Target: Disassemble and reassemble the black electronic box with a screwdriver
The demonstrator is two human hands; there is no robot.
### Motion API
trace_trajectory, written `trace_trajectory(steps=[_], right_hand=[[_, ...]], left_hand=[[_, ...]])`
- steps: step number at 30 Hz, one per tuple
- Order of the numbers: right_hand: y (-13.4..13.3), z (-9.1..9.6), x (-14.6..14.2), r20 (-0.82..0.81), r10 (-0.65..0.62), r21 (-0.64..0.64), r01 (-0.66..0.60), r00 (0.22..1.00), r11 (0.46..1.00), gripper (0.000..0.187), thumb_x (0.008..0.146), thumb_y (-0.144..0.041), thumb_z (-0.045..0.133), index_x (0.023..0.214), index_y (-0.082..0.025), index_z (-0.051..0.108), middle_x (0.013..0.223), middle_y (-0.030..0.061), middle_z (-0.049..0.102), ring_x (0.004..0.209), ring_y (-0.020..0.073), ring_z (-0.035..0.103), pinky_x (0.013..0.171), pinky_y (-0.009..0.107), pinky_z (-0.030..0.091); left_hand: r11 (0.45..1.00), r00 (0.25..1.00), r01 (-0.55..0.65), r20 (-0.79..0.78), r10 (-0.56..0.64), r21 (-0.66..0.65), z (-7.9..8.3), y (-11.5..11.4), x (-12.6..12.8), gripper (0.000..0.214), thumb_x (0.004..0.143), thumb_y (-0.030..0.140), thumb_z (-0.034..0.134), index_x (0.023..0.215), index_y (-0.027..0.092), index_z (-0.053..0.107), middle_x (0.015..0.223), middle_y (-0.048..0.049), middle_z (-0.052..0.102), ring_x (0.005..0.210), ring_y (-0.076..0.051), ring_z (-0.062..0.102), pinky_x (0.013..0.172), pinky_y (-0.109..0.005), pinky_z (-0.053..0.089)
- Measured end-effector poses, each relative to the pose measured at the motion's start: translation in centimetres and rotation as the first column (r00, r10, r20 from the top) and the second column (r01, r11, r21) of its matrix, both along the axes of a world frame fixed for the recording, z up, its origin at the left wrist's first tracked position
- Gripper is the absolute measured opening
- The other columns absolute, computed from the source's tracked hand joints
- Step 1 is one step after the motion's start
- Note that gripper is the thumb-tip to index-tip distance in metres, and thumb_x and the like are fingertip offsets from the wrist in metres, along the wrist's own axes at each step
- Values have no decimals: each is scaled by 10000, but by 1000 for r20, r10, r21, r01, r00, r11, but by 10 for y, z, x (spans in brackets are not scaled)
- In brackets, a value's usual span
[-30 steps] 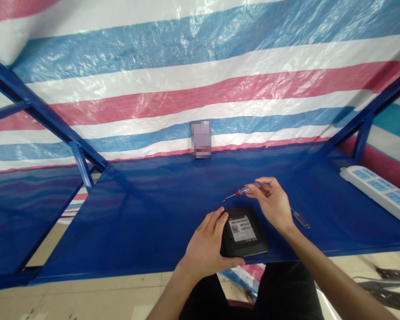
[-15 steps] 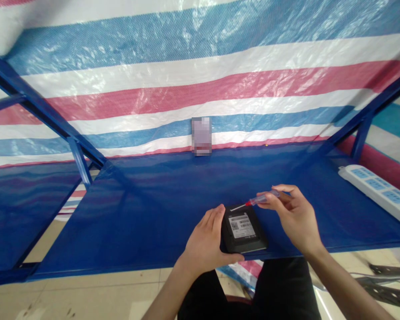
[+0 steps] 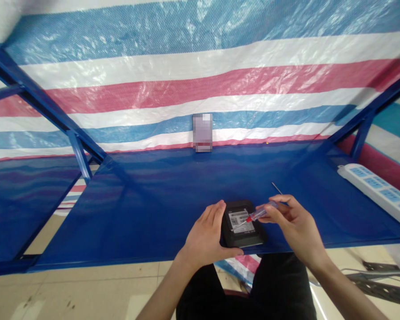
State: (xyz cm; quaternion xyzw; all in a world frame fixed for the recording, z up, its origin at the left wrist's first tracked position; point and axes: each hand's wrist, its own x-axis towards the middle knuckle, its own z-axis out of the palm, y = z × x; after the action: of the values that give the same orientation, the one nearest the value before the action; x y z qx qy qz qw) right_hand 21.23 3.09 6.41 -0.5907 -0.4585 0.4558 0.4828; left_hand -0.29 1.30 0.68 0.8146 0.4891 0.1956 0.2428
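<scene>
On the blue table (image 3: 153, 200), near its front edge, lies a flat black box (image 3: 248, 241) with a white label. My left hand (image 3: 203, 235) holds its left side, fingers together, thumb spread along the near edge. My right hand (image 3: 296, 226) pinches a clear-handled screwdriver (image 3: 262, 212), tip over the label's lower left corner; contact is unclear. A white power strip (image 3: 370, 188) sits well to the right.
</scene>
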Motion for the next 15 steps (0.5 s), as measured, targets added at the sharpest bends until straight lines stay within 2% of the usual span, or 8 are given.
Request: trace_trajectory(steps=[7, 15], right_hand=[[0, -4, -5, 38, -1, 11, 0, 999, 1000, 530, 592, -633, 809, 846, -245, 552, 710, 43, 766, 625, 253, 750, 600, 366, 645], [-5, -6, -4, 38, -7, 20, 7, 999, 1000, 561, 569, -641, 820, 839, -240, 537, 717, 52, 776, 649, 255, 756, 638, 372, 647]], left_hand=[[1000, 1000, -2, -2, 2, -10, 4, 0, 1, 1114, 633, 563, 834, 1487, 160, 244, 1522, -197, 425, 1389, -383, 413, 1114, -553, 397], [1000, 1000, -4, -9, 4, -17, 4, 0, 0, 1131, 613, 562, 849, 1476, 120, 267, 1513, -213, 432, 1393, -373, 406, 1128, -528, 389]])
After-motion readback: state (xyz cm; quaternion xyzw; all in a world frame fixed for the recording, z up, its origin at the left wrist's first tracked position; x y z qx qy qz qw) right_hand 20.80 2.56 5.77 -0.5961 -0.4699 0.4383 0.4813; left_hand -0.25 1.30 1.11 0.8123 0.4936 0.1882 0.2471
